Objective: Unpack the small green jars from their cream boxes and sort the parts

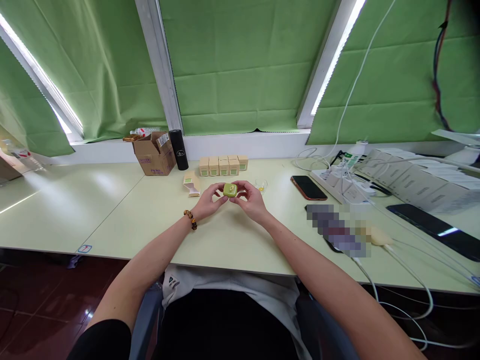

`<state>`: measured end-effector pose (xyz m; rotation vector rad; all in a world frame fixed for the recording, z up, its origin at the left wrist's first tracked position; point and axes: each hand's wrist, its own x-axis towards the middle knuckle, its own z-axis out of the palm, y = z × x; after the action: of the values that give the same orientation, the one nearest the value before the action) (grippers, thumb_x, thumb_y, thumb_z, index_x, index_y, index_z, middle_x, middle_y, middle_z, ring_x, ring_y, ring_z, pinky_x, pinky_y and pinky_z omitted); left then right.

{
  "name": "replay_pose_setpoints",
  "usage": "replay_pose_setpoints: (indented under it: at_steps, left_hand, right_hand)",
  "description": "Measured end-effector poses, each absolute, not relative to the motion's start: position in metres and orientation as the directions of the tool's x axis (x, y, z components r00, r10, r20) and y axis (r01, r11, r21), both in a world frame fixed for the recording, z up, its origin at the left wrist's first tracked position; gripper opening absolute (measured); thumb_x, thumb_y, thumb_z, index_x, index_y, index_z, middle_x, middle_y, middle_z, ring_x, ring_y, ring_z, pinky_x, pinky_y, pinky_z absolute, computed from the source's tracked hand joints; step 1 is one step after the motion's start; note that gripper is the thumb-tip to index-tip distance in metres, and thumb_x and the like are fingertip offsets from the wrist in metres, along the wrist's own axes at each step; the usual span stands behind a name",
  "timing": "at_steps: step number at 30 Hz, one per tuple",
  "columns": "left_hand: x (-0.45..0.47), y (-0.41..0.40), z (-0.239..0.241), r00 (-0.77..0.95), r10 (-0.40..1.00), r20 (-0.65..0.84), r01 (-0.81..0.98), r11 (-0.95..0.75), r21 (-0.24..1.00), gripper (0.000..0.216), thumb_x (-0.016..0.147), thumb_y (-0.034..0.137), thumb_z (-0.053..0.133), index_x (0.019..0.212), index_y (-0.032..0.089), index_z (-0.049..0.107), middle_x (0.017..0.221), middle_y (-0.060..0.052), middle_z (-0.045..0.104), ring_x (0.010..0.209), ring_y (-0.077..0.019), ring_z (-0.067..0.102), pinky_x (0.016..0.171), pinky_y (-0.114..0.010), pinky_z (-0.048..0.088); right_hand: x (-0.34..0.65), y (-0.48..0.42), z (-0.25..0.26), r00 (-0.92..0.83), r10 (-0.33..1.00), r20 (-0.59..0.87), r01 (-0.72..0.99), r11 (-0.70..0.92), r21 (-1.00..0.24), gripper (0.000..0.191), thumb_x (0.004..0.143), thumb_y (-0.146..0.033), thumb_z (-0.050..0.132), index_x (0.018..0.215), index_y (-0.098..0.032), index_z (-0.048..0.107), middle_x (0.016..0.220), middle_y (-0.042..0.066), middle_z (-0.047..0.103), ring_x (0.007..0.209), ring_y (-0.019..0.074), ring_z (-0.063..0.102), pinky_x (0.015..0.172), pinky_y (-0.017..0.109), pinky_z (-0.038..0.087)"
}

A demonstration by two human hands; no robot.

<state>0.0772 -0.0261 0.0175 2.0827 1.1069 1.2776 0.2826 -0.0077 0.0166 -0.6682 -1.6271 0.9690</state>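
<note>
Between my fingertips is a small green case [230,190] with rounded corners and a pale mark on top. My left hand [209,201], with a beaded bracelet at its wrist, grips its left side. Its right side is pinched by the fingers of my right hand [251,201]. Left of my hands an opened small carton [191,183] lies with its flap out. A clear piece with something yellow in it [261,186] rests just right of my right hand. Behind my hands stand several small brown boxes [224,166] with green labels.
At the back left are an open cardboard box [154,154] and a black cylinder [179,150]. To the right lie a phone [309,187], a power strip [339,185] with white cables, a dark tablet-like device [437,230] and several white boxes [416,180]. The table's front edge runs below my forearms.
</note>
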Motion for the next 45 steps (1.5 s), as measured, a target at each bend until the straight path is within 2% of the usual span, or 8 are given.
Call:
replay_pose_setpoints:
  at_steps: [3,8,12,15,25,33,38,45]
  left_hand:
    - [0.078,-0.029,0.018,0.256,0.806,0.533,0.445,-0.588,0.676,0.043,0.095,0.040,0.070,0.134,0.023,0.062,0.134,-0.013,0.069,0.119,-0.0270,0.062,0.096,-0.044,0.055]
    - [0.078,-0.035,0.022,0.227,0.674,0.703,0.516,-0.696,0.500,0.049,0.094,0.035,0.073,0.140,0.026,0.058,0.138,-0.013,0.063,0.122,-0.0276,0.057,0.095,-0.045,0.056]
    - [0.081,-0.038,0.027,0.255,0.558,0.790,0.543,-0.759,0.360,0.038,0.097,0.032,0.070,0.134,0.026,0.062,0.124,-0.012,0.065,0.117,-0.0269,0.060,0.097,-0.046,0.056]
    - [0.084,-0.040,0.027,0.272,0.532,0.802,0.564,-0.763,0.315,0.024,0.101,0.029,0.065,0.124,0.024,0.067,0.109,-0.010,0.070,0.107,-0.0254,0.063,0.094,-0.045,0.056]
    - [0.083,-0.037,0.022,0.225,0.592,0.774,0.617,-0.701,0.358,0.015,0.103,0.030,0.060,0.111,0.022,0.069,0.100,-0.009,0.071,0.099,-0.0247,0.063,0.088,-0.042,0.053]
    - [0.085,-0.037,0.018,0.211,0.599,0.772,0.651,-0.676,0.346,0.015,0.103,0.030,0.058,0.107,0.020,0.068,0.093,-0.007,0.070,0.087,-0.0208,0.065,0.081,-0.037,0.054]
    - [0.088,-0.037,0.016,0.119,0.639,0.760,0.593,-0.660,0.462,0.012,0.101,0.028,0.060,0.102,0.020,0.070,0.091,-0.006,0.072,0.081,-0.0184,0.067,0.078,-0.035,0.055]
    - [0.094,-0.035,0.010,-0.020,0.753,0.657,0.420,-0.591,0.689,0.013,0.096,0.031,0.066,0.097,0.019,0.071,0.086,-0.006,0.076,0.078,-0.0184,0.072,0.076,-0.035,0.059]
  right_hand:
    - [0.284,-0.009,0.018,-0.236,0.804,0.545,-0.033,0.554,-0.832,0.042,0.073,-0.032,0.085,0.111,-0.027,0.068,0.121,0.007,0.066,0.107,0.0240,0.066,0.094,0.045,0.058]
    - [0.285,-0.014,0.020,-0.216,0.783,0.583,-0.069,0.583,-0.809,0.040,0.077,-0.024,0.078,0.115,-0.027,0.065,0.124,0.006,0.069,0.114,0.0241,0.069,0.106,0.049,0.058]
    - [0.284,-0.017,0.018,-0.238,0.749,0.619,0.018,0.640,-0.768,0.039,0.079,-0.019,0.074,0.116,-0.026,0.065,0.119,0.006,0.073,0.110,0.0249,0.071,0.107,0.052,0.059]
    - [0.283,-0.018,0.016,-0.254,0.730,0.634,0.048,0.665,-0.746,0.037,0.081,-0.022,0.075,0.116,-0.026,0.065,0.116,0.007,0.072,0.109,0.0262,0.071,0.105,0.053,0.061]
    - [0.282,-0.017,0.015,-0.265,0.673,0.691,0.041,0.724,-0.689,0.034,0.088,-0.030,0.075,0.120,-0.027,0.064,0.120,0.009,0.064,0.110,0.0262,0.069,0.105,0.053,0.063]
    - [0.282,-0.019,0.016,-0.274,0.627,0.729,0.088,0.771,-0.630,0.036,0.089,-0.027,0.071,0.124,-0.027,0.064,0.122,0.010,0.067,0.101,0.0255,0.069,0.086,0.048,0.066]
    - [0.281,-0.020,0.016,-0.272,0.643,0.716,0.078,0.756,-0.649,0.038,0.092,-0.035,0.072,0.128,-0.028,0.064,0.120,0.010,0.070,0.099,0.0260,0.070,0.086,0.048,0.065]
    - [0.279,-0.022,0.015,-0.263,0.658,0.705,0.049,0.739,-0.672,0.039,0.093,-0.040,0.072,0.129,-0.028,0.065,0.119,0.011,0.071,0.098,0.0264,0.070,0.089,0.050,0.065]
